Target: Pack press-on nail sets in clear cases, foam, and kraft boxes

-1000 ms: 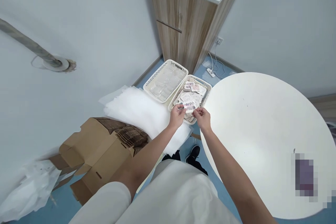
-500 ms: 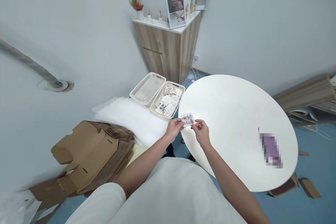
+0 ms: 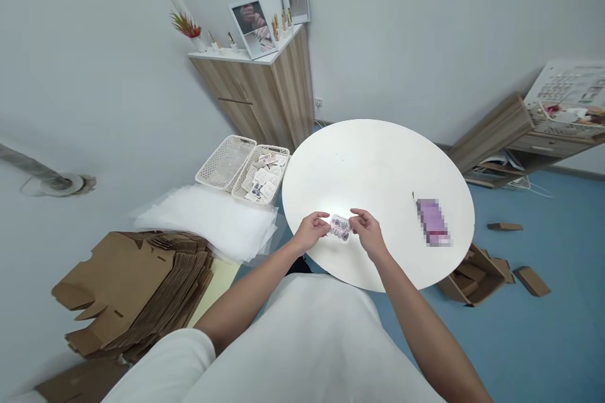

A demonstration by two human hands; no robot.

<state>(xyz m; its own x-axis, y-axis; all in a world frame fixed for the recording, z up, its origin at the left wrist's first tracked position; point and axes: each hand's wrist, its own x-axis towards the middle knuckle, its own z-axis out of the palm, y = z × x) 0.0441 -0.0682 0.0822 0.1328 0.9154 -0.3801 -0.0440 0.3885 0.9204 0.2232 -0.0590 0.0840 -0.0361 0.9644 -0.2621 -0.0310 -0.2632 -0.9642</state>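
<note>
A small flat pack of press-on nails [image 3: 339, 228], clear and holding two rows of patterned nails, is between my hands at the near left edge of the round white table [image 3: 368, 167]. My left hand [image 3: 311, 232] pinches its left edge near the thumb tip, with the index finger lifted off. At the opposite edge, my right hand [image 3: 368, 233] grips with thumb and bent fingers, its index finger raised. Whether the pack touches the tabletop, I cannot tell.
Beyond my left hand, a white basket [image 3: 285, 170] holds many nail cards beside another basket [image 3: 203, 176]. Plastic sheets [image 3: 203, 217] and flattened cardboard boxes [image 3: 127, 289] lie left. A blurred purple object [image 3: 432, 220] rests on the table; an open carton [image 3: 489, 274] stands on the floor.
The view has swung right, so the baskets and cabinet sit further left. The pack has tilted and is further over the table, and both index fingers have lifted away from it.
</note>
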